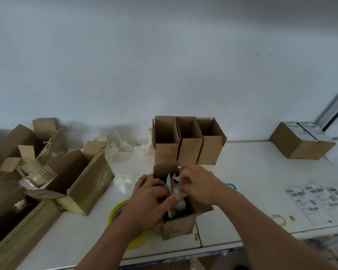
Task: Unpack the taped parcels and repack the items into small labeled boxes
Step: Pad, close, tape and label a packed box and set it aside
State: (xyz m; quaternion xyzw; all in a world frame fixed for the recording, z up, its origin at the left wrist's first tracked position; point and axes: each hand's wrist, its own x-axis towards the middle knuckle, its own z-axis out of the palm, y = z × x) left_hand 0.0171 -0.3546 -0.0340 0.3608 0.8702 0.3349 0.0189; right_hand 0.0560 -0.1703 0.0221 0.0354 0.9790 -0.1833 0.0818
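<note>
A small open cardboard box [179, 226] stands at the table's front centre, stuffed with white wrapped items [179, 200] and something dark. My left hand [150, 199] reaches over the box's left rim, fingers curled on the white wrapping. My right hand [197, 184] is over the box's far right corner, fingers bent down and pinching the contents. Three empty small boxes [187, 149] stand open in a row just behind. Two closed labeled boxes [302, 141] sit at the far right.
Opened taped parcels [82, 180] and torn cardboard pile up on the left. Crumpled clear wrap [125, 145] lies by the wall. A yellow tape roll [117, 211] sits under my left forearm, a blue ring [231, 186] behind my right wrist. Label sheets [318, 199] lie at right.
</note>
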